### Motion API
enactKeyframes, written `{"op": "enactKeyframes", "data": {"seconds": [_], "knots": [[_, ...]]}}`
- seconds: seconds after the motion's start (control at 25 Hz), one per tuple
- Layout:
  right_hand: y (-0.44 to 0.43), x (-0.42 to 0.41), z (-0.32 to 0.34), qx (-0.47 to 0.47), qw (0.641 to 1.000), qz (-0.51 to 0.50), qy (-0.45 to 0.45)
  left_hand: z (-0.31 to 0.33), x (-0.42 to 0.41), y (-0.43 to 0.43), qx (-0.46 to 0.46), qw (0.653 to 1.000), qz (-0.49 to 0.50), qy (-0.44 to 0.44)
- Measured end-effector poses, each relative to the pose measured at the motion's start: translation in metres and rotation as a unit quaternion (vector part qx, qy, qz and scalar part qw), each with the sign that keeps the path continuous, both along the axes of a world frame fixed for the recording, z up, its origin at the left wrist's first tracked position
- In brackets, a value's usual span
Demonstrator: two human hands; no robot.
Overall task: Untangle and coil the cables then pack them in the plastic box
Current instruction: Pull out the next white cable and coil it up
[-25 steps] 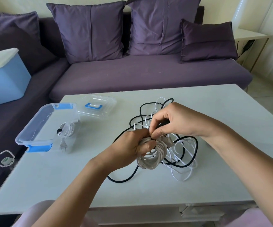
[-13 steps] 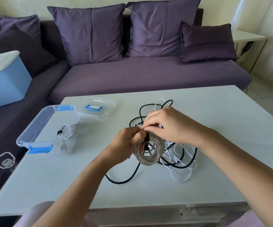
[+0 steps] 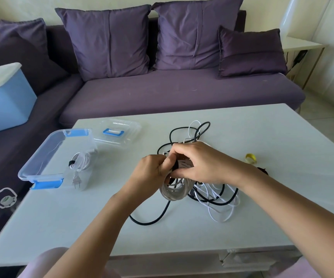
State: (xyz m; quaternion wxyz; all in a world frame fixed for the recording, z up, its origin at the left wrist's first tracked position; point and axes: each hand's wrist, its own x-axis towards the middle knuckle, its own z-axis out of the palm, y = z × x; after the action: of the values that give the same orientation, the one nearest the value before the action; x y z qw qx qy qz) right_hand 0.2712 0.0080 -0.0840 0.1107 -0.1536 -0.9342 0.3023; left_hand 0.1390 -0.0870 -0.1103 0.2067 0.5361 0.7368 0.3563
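A coil of beige cable (image 3: 174, 192) hangs just above the white table (image 3: 262, 127). My left hand (image 3: 149, 172) grips the top of the coil. My right hand (image 3: 198, 163) pinches a black strap at the same spot, and the strap is mostly hidden by my fingers. Behind and to the right lies a tangle of black cable (image 3: 184, 130) and thin white cable (image 3: 221, 214). The clear plastic box (image 3: 42, 155) with blue clips stands at the table's left edge, holding a tied white charger cable (image 3: 80, 163) with its plug.
The box's clear lid (image 3: 118, 131) with a blue handle lies behind the box. A yellow band (image 3: 251, 158) and a dark item (image 3: 262, 170) sit right of my right wrist. A purple sofa (image 3: 172, 91) stands beyond the table, with a blue bin (image 3: 2, 105) on its left part.
The coil has been turned upright and lifted slightly. My right hand moved from its side to over its top, meeting my left hand. The camera shifted, bringing the yellow band into view.
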Motion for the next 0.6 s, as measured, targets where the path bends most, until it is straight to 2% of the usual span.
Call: {"op": "enactKeyframes", "data": {"seconds": [0.08,0.16,0.32,0.44,0.6], "knots": [[0.002,-0.001,0.001,-0.001,1.0,0.011,0.006,0.003,-0.001,-0.001,-0.026,0.998,0.003,-0.057],[0.004,-0.003,0.001,-0.022,1.0,0.015,0.004,0.004,-0.002,-0.001,-0.03,0.996,0.015,-0.08],[0.003,-0.005,-0.002,-0.126,0.991,0.034,0.003,0.007,0.0,-0.002,0.003,0.999,0.039,-0.036],[0.006,-0.002,-0.001,-0.28,0.958,0.059,0.006,0.012,0.003,-0.004,0.014,0.999,0.028,0.012],[0.01,0.0,-0.002,-0.364,0.93,0.057,-0.002,0.011,0.002,-0.01,-0.004,0.999,-0.015,0.039]]}}
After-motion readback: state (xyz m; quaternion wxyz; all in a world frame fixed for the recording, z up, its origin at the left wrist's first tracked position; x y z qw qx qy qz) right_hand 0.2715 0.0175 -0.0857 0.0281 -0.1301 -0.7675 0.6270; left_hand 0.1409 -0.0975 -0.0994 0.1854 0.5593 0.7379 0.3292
